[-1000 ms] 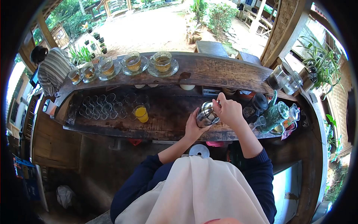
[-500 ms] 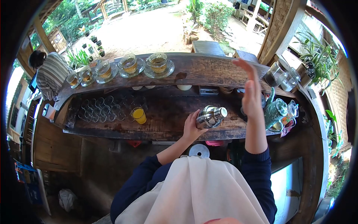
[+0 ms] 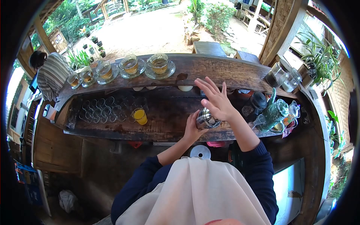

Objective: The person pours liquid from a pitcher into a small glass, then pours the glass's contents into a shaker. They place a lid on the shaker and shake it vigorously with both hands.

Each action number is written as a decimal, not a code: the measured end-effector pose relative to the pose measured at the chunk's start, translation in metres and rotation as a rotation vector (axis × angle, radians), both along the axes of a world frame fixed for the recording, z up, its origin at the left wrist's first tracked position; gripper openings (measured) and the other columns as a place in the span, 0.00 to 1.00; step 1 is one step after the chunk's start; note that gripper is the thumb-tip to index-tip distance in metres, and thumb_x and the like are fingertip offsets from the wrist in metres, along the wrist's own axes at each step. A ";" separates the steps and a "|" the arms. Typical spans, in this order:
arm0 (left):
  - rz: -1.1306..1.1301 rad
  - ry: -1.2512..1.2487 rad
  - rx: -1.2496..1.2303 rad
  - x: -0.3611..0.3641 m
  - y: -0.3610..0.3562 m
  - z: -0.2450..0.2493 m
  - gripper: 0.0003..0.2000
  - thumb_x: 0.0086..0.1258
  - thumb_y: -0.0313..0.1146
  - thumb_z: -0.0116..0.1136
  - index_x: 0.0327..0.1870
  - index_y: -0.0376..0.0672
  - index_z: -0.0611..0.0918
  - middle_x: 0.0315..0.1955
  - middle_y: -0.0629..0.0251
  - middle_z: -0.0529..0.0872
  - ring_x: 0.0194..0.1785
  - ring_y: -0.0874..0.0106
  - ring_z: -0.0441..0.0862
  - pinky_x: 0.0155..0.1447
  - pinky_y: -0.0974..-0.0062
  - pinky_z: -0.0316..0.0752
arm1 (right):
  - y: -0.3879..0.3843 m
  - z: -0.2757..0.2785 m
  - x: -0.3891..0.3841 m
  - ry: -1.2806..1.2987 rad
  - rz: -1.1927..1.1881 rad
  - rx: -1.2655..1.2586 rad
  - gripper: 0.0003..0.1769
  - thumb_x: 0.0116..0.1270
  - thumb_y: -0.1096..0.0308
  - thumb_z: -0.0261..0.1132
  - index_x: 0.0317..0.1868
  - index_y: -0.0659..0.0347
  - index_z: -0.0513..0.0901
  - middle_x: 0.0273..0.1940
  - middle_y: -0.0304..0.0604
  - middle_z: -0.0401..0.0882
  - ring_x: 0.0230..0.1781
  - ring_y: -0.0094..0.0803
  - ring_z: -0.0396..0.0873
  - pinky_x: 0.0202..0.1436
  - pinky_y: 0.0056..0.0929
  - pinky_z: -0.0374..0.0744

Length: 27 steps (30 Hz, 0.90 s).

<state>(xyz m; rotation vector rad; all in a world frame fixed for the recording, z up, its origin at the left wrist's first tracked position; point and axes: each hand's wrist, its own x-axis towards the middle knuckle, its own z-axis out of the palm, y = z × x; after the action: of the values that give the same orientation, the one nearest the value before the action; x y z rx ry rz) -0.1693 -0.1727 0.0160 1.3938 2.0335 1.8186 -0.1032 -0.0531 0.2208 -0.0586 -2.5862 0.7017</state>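
Note:
My left hand (image 3: 191, 127) is wrapped round the body of a steel cocktail shaker (image 3: 203, 120) at the front of the lower wooden counter. Over the shaker's top is my right hand (image 3: 219, 103), palm down with its fingers spread; it hides the cap in this view. To the left of the shaker, a glass of orange-yellow juice (image 3: 140, 116) stands on the same counter. Right of my hands are a green marbled pitcher (image 3: 275, 112), a dark-lidded jar (image 3: 258, 100) and a small clear funnel-shaped glass (image 3: 258, 120).
Upside-down glasses (image 3: 103, 110) stand in rows on the left of the lower counter. Several cups of tea on saucers (image 3: 159, 64) line the raised ledge (image 3: 213, 71). Glass jars (image 3: 279, 73) stand at its right end. A person in a striped shirt (image 3: 54, 75) is at the far left.
My right hand has swung left and down from its raised place at the right to over the shaker's top, its fingers now spread. My left hand and the shaker have stayed nearly still.

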 end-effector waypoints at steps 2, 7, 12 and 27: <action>0.003 0.025 -0.001 -0.002 0.002 0.003 0.49 0.39 0.30 0.78 0.68 0.42 0.63 0.58 0.51 0.71 0.61 0.51 0.70 0.66 0.59 0.66 | 0.000 0.001 0.000 -0.012 0.003 -0.020 0.33 0.71 0.42 0.45 0.72 0.47 0.62 0.73 0.41 0.58 0.78 0.45 0.45 0.69 0.72 0.29; -0.018 -0.063 -0.022 0.000 0.001 0.003 0.49 0.39 0.31 0.78 0.68 0.40 0.63 0.59 0.52 0.71 0.62 0.53 0.70 0.67 0.60 0.67 | 0.004 0.003 0.006 0.055 -0.028 -0.084 0.30 0.72 0.44 0.45 0.66 0.52 0.71 0.66 0.48 0.69 0.72 0.46 0.58 0.72 0.64 0.42; -0.087 -0.263 0.039 0.002 0.002 0.015 0.45 0.46 0.34 0.78 0.67 0.39 0.64 0.55 0.57 0.77 0.60 0.66 0.76 0.64 0.67 0.70 | 0.018 -0.024 0.006 -0.087 0.049 -0.563 0.24 0.72 0.53 0.56 0.59 0.61 0.75 0.45 0.43 0.81 0.48 0.27 0.78 0.54 0.31 0.73; -0.345 -0.535 0.302 -0.004 0.005 -0.009 0.43 0.46 0.37 0.79 0.64 0.41 0.65 0.52 0.59 0.80 0.56 0.70 0.78 0.61 0.69 0.71 | -0.005 -0.074 -0.014 0.098 -0.103 -0.775 0.07 0.64 0.72 0.66 0.39 0.65 0.77 0.36 0.42 0.84 0.41 0.24 0.81 0.45 0.25 0.78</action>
<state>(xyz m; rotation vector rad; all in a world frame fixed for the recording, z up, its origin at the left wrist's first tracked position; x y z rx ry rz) -0.1733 -0.1679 0.0065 1.0634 1.2226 2.0966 -0.1172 -0.0579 0.1464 -0.3813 -2.0558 1.5695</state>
